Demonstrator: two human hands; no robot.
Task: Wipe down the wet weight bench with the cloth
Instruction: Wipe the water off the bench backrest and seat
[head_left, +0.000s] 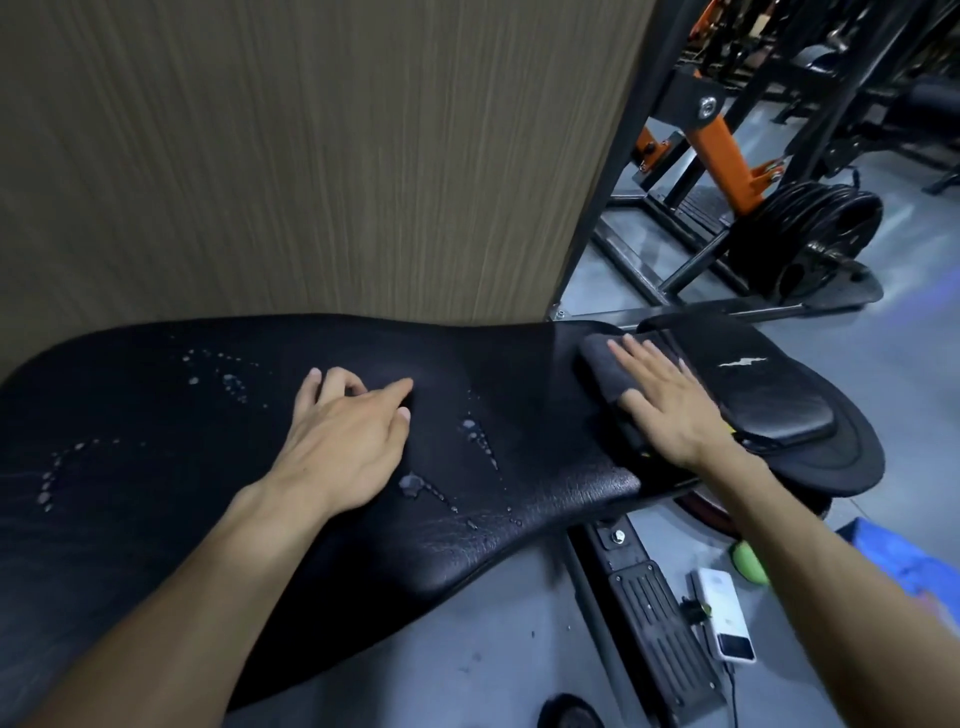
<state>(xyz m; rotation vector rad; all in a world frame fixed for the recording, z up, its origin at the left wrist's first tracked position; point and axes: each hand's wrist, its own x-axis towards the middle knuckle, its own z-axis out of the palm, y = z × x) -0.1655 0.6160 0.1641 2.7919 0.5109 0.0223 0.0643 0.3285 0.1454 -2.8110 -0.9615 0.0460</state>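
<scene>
The black padded weight bench (171, 405) stretches across the view from lower left to right, with water droplets (475, 434) scattered over its long pad. My left hand (345, 434) rests on the middle of the pad, fingers loosely bent, holding nothing. My right hand (667, 400) lies flat with straight fingers on a dark grey cloth (602, 364), pressing it onto the pad's right end, just beside the gap to the seat pad (769, 400). Part of the cloth is hidden under the palm.
A wood-grain wall panel (285, 156) rises right behind the bench. On the grey floor at lower right lie a white power bank (724, 616), a green ball (748, 564) and a blue cloth (904, 566). Black weight plates (810, 234) and orange-black rack frames (722, 150) stand at upper right.
</scene>
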